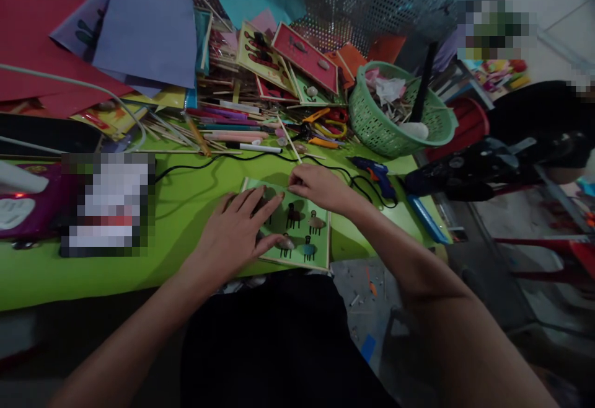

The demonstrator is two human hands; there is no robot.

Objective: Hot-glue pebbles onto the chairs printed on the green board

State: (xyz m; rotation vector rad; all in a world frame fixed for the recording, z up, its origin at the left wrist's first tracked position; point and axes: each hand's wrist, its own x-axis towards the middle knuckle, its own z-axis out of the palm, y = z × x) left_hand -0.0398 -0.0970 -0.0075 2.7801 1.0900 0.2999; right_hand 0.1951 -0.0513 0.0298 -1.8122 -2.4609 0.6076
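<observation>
A small green panel (297, 258) with a pale wooden border lies at the front edge of the green table. On it are chair-like drawings with small stones (317, 222) stuck to them. My left hand (235, 225) rests flat over the panel's left side, fingers spread, covering part of the drawings. At the panel's upper right, my right hand (320, 188) is closed, with the fingers curled inward. A thin wooden stick (289, 138) points up and away from this hand and appears gripped in it; its lower end is hidden.
Behind lie pens, scissors (330, 128), finished panels (307, 54) and coloured paper (149, 33). A green basket (400, 116) stands at back right. A blue glue gun (379, 175) with a black cable lies right; a blurred-out device (109, 203) sits left. Another person's dark sleeve (465, 163) reaches in.
</observation>
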